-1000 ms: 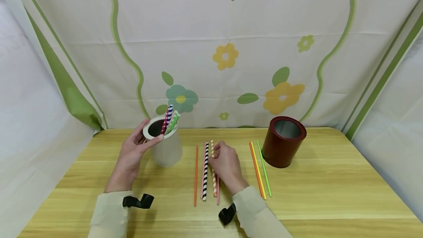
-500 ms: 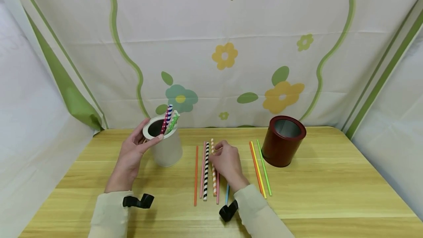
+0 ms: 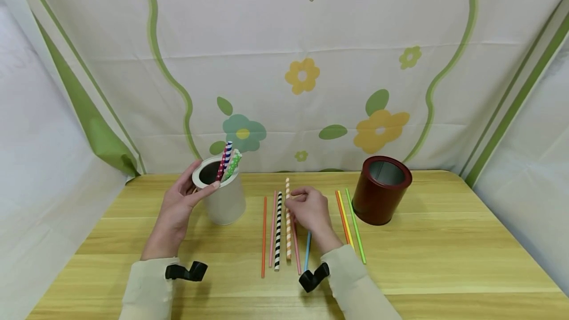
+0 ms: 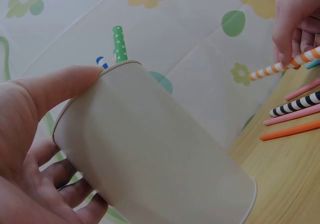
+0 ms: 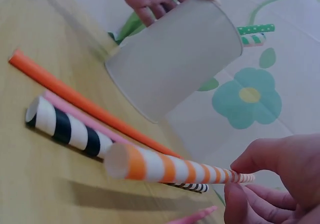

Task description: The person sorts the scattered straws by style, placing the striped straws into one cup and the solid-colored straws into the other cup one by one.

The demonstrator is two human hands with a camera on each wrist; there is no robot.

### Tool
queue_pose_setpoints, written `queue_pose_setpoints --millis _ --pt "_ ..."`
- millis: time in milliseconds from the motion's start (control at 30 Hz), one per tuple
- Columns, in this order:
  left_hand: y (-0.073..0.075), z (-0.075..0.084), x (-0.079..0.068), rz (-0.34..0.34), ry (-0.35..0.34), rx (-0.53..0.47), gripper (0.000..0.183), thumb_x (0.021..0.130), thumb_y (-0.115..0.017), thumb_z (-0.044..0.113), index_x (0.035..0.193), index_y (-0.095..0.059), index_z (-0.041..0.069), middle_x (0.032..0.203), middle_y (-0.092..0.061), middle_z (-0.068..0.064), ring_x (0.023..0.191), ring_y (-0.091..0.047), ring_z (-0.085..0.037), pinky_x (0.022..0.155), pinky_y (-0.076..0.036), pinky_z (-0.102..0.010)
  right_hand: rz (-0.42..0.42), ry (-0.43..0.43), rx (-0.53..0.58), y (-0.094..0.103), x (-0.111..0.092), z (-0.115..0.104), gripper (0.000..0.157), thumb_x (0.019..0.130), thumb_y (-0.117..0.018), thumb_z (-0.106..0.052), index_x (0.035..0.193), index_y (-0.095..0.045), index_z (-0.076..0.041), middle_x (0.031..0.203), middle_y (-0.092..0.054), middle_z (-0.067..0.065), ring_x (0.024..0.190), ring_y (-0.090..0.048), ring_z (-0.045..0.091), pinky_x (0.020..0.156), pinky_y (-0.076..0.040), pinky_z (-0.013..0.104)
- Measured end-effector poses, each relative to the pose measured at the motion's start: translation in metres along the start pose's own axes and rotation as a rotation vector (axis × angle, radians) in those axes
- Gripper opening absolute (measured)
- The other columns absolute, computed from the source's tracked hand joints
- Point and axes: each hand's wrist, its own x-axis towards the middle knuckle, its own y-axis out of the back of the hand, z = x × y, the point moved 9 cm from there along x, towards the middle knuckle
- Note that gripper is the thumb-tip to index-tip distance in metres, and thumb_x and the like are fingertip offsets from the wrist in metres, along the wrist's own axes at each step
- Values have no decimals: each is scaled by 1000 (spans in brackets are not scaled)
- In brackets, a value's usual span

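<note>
My left hand (image 3: 180, 204) grips the white can (image 3: 225, 204) near its top, thumb at the rim and fingers round the far side. Patterned paper straws (image 3: 233, 164) stand in that can, among them a green dotted one and a blue-striped one. Between thumb and fingers, my right hand (image 3: 309, 210) pinches an orange-and-white striped paper straw (image 5: 165, 166). In the right wrist view this straw is raised off the table, its shadow below. Left of it lie a black-and-white striped straw (image 3: 278, 233), a pink straw (image 3: 272, 231) and an orange straw (image 3: 264, 236).
Under the right hand lie another pink straw (image 3: 297, 251) and a blue straw (image 3: 307, 248). Farther right are an orange, a yellow and a green straw (image 3: 356, 226). A dark red can (image 3: 381, 196) stands behind them on the wooden table (image 3: 444, 241), before a flowered cloth.
The right hand has shifted slightly right and lifted the orange-striped straw from among the others. The blue straw came into view and the pink one beside it tilted. The left hand stays on the can.
</note>
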Motion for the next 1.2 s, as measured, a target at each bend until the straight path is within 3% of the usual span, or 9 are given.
queue_pose_setpoints --millis 167,567,1000,1200 --pt "0 0 0 0 -4 -5 91 98 -82 21 171 -28 36 178 -31 4 160 -31 -14 135 -26 -37 -16 -24 97 2 1 -2 32 91 -72 -8 122 -72 -4 88 -75 8 64 -70 18 61 -63 33" --pt "0 2 -1 -2 -15 -3 89 99 -81 20 171 -30 36 178 -32 4 159 -32 -13 133 -28 -35 -34 -30 309 6 3 -7 37 94 -69 -3 130 -64 -2 99 -74 10 72 -72 16 67 -65 30" --pt "-1 1 -1 -1 -6 -5 91 99 -82 21 171 -29 36 178 -32 5 160 -31 -14 135 -25 -38 -1 58 429 19 -1 -29 36 94 -69 -1 129 -63 -2 95 -71 6 78 -73 17 69 -65 30" --pt "0 0 -1 1 -1 -13 91 98 -82 21 171 -29 37 178 -31 5 159 -31 -13 135 -25 -37 26 119 471 27 -6 -43 37 95 -69 -1 132 -61 -2 97 -69 6 82 -76 18 76 -67 32"
